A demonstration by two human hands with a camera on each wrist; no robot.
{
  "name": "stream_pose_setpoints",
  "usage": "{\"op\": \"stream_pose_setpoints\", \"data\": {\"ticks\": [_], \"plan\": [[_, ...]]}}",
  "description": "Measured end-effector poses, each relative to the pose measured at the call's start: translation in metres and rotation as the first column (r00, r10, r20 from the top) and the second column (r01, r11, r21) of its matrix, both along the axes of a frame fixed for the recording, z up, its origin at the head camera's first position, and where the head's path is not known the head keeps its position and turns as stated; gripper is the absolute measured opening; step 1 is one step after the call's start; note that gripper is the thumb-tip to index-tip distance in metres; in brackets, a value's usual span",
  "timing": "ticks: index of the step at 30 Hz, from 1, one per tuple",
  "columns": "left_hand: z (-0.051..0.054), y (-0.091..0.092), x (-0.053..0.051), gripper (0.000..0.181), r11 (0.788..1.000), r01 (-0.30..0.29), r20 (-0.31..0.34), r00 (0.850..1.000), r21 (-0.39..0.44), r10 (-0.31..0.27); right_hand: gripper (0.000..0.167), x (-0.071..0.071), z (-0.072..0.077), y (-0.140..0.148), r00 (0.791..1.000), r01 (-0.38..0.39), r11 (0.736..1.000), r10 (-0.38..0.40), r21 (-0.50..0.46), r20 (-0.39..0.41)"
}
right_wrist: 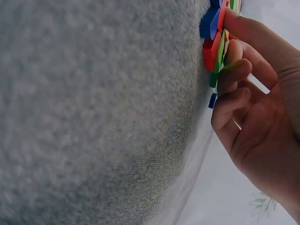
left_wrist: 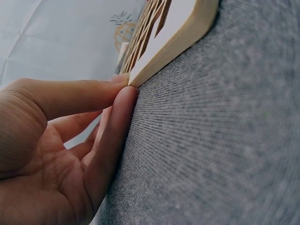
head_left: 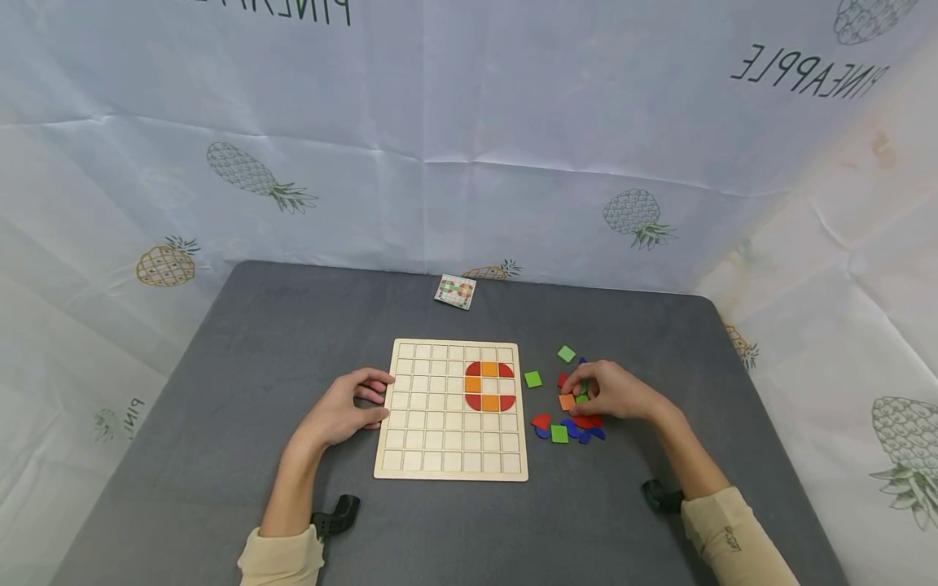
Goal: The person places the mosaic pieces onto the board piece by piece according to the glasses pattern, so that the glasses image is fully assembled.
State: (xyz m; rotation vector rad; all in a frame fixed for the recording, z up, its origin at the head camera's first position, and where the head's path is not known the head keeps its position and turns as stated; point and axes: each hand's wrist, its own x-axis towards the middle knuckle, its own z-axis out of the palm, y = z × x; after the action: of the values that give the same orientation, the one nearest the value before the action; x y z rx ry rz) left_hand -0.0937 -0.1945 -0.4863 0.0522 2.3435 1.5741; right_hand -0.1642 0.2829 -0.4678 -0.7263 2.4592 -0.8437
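Thumb and fingers of the left hand (head_left: pixel 339 413) touch the left edge of a wooden grid board (head_left: pixel 432 419); the left wrist view shows the thumb and a finger (left_wrist: pixel 123 105) against its edge (left_wrist: pixel 171 49). On the board's upper right, red rounded pieces (head_left: pixel 472 402) and orange squares (head_left: pixel 489 369) form a C shape. Over a loose pile right of the board, the right hand (head_left: pixel 611 392) pinches an orange square (head_left: pixel 567 402) between thumb and index finger. In the right wrist view, that hand (right_wrist: pixel 262 117) has its other fingers curled beside red (right_wrist: pixel 209 54), blue (right_wrist: pixel 209 23) and green pieces.
Loose green squares (head_left: pixel 532 379) lie between board and pile, with another (head_left: pixel 559 434) near the pile's front. A small patterned card (head_left: pixel 455 291) stands at the table's back edge. Patterned cloth (head_left: pixel 454 98) hangs behind the grey table (head_left: pixel 293 325).
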Motion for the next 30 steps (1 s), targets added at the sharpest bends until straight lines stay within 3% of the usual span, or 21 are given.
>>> {"op": "stream_pose_setpoints", "data": {"ticks": [10,18,30], "plan": [[0.001,0.000,0.000,0.051,1.000,0.000,-0.006,1.000,0.008,0.000,0.020,0.005,0.004,-0.013,0.994,-0.023,0.999,0.020,-0.024,-0.112],[0.000,0.001,0.000,0.050,1.000,-0.008,0.001,1.000,0.002,0.008,0.024,0.002,0.010,-0.042,0.992,-0.027,0.998,0.019,-0.054,-0.128],[0.001,0.000,0.001,0.051,1.000,-0.007,-0.003,1.000,0.002,0.007,0.033,-0.001,0.010,-0.084,0.977,0.011,1.000,-0.006,0.024,-0.214]]}}
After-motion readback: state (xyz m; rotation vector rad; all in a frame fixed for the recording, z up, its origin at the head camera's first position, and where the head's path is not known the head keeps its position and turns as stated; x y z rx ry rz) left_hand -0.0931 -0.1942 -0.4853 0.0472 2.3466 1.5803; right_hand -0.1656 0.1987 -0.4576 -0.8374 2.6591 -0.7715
